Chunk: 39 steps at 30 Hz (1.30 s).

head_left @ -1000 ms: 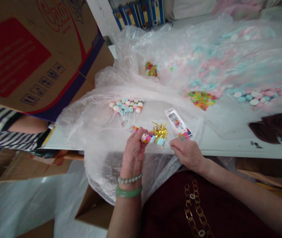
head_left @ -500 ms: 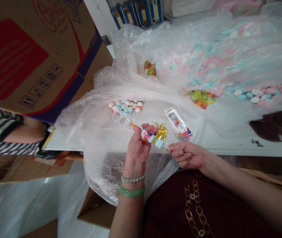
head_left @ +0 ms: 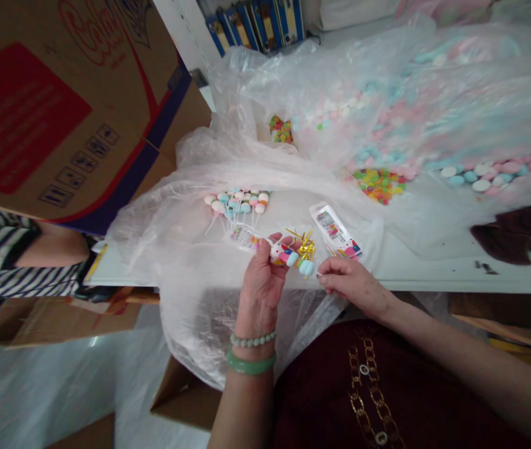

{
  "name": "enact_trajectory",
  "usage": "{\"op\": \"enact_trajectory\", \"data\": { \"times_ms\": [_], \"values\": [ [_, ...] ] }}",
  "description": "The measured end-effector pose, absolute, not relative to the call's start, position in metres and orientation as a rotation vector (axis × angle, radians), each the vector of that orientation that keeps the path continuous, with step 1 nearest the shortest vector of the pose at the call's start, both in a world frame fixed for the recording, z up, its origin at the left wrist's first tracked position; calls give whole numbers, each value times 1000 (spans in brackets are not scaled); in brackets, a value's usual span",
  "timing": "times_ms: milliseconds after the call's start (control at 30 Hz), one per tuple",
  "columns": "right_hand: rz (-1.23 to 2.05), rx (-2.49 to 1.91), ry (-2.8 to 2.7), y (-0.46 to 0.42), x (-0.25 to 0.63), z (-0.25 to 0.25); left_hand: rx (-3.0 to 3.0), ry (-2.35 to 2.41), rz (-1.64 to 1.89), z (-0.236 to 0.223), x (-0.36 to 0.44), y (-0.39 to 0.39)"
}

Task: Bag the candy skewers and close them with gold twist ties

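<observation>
A: Candy skewer [head_left: 293, 257] shifted right, above the table's [head_left: 427, 280] front. Orientation?
B: Long axis slants nearer rightward; blue end [head_left: 307, 267] faces the right hand [head_left: 352, 284].
A: Grip?
B: Left hand [head_left: 263, 274] curled round it; right pinches a thin white tip [head_left: 318, 274].

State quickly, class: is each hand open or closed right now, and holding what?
Left hand: closed on a colourfully printed, clear plastic wrapper.
Right hand: closed, pinching a thin white stick.

On the plastic sheet [head_left: 186, 262], the twist ties [head_left: 307, 246] lie between the left hand [head_left: 262, 274] and the packet [head_left: 334, 229]; candy sticks [head_left: 236, 202] lie behind, farther left. The carton [head_left: 78, 112] stands left of these.
</observation>
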State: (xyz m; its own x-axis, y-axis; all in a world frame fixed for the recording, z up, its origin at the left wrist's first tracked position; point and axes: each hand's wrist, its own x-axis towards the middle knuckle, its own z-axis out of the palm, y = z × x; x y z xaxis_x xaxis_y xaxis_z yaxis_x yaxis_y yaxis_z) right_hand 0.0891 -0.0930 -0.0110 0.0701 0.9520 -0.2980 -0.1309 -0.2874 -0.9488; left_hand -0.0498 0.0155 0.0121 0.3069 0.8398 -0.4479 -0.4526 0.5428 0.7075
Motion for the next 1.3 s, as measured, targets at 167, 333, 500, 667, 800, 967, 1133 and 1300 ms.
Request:
{"op": "enact_trajectory", "data": {
  "times_ms": [167, 333, 500, 667, 800, 967, 1133, 1300],
  "values": [
    [629, -1616, -1382, -97, 88, -14, 463, 830, 893, 13, -50, 16],
    [724, -1626, -1276, -95, 86, -8, 514, 769, 942, 17, -53, 16],
    [1637, -1226, -660, -88, 88, 3, 571, 735, 999, 21, -51, 12],
    [2215, -641, -143, -83, 96, -9, 623, 669, 972, 23, -53, 11],
    [2212, -568, -70, -80, 94, -14, 666, 670, 962, 22, -52, 10],
    [2218, -509, -22, -73, 86, -7, 651, 669, 968, 21, -49, 9],
    [2201, -531, -73, -69, 87, -7, 609, 751, 887, 22, -53, 12],
    [1973, -787, -319, -72, 89, -6, 537, 847, 870, 22, -62, 19]
  ]
}}
